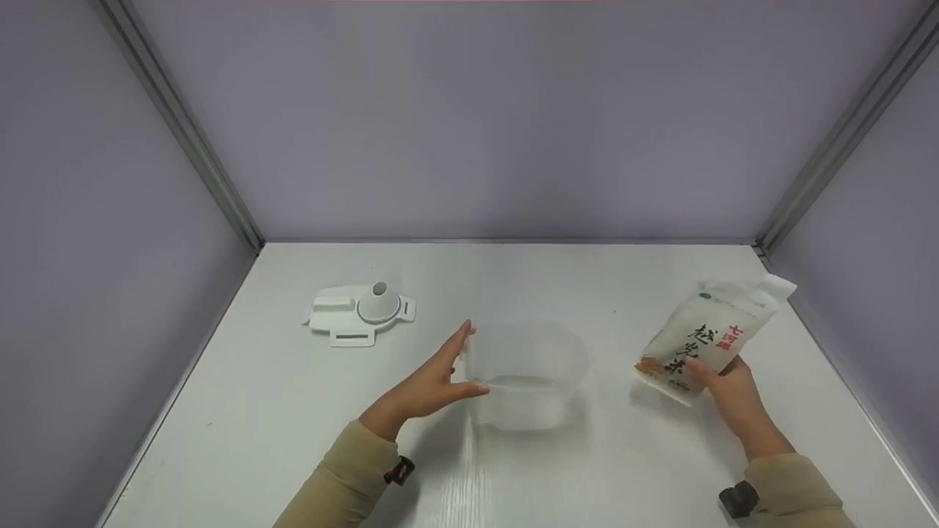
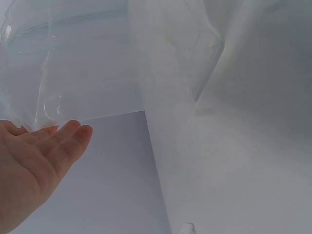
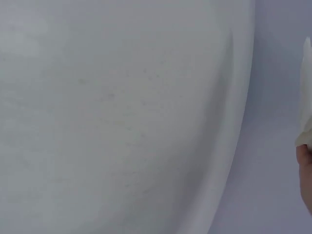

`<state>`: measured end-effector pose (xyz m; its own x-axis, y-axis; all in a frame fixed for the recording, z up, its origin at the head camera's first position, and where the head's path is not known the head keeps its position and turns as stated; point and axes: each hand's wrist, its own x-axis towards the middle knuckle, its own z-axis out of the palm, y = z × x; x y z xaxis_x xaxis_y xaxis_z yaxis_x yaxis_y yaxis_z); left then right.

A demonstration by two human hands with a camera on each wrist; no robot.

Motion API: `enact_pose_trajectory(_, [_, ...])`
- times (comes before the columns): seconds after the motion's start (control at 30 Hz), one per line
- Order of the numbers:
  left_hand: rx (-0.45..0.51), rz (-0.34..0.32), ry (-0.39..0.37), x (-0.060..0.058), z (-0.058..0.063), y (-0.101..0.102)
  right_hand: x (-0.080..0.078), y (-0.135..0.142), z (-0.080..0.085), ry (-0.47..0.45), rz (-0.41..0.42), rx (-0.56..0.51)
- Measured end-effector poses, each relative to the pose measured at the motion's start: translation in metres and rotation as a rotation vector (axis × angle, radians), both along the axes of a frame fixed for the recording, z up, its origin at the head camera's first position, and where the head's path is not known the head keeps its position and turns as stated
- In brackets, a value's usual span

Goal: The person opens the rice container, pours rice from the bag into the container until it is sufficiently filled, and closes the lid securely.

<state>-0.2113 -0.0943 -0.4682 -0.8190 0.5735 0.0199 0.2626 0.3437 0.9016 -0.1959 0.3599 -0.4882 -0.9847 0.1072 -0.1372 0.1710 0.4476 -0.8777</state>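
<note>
A clear plastic container (image 1: 530,408) stands near the middle of the white table. At its left side is my left hand (image 1: 433,385), fingers extended along the wall and thumb over the near rim. The left wrist view shows the same fingers (image 2: 73,139) at the edge of the see-through plastic. My right hand (image 1: 730,392) grips a bag of rice (image 1: 708,337) by its lower right side, thumb across the printed front. The bag is tilted over the right part of the table. Only a sliver of it shows at the right edge of the right wrist view.
Toward the back left lies a white plastic lid (image 1: 334,320) with side clips, bearing a small white cone-shaped piece (image 1: 378,302). Grey panels (image 1: 506,132) enclose the table (image 1: 249,411) at the back and both sides.
</note>
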Motion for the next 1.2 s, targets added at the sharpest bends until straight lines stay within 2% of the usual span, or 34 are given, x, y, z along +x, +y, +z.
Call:
enact_pose_trajectory(0.17, [-0.003, 0.006, -0.002, 0.000, 0.000, -0.002, 0.007, -0.002, 0.000, 0.030, -0.019, -0.009])
enact_pose_trajectory(0.27, [0.003, 0.005, -0.008, 0.002, -0.001, -0.002, 0.014, -0.004, -0.001, 0.058, -0.039, -0.057])
enact_pose_trajectory(0.33, [0.006, 0.000, -0.005, 0.002, -0.002, -0.002, 0.018, -0.005, -0.003, 0.104, -0.052, -0.112])
enact_pose_trajectory(0.47, [0.015, -0.004, -0.016, 0.001, -0.002, -0.001, 0.025, -0.009, -0.005, 0.232, -0.074, -0.299])
enact_pose_trajectory(0.57, [0.015, -0.006, -0.018, 0.000, -0.001, -0.002, 0.027, -0.015, -0.005, 0.298, -0.103, -0.386])
enact_pose_trajectory(0.77, [0.012, -0.008, 0.008, -0.001, -0.002, -0.002, 0.028, -0.024, -0.004, 0.342, -0.148, -0.308])
enact_pose_trajectory(0.93, [0.006, -0.005, 0.006, -0.001, -0.002, -0.002, 0.029, -0.029, -0.001, 0.355, -0.126, -0.252])
enact_pose_trajectory(1.2, [0.001, -0.002, 0.003, 0.001, -0.001, -0.002, 0.028, -0.036, 0.007, 0.362, -0.099, -0.226])
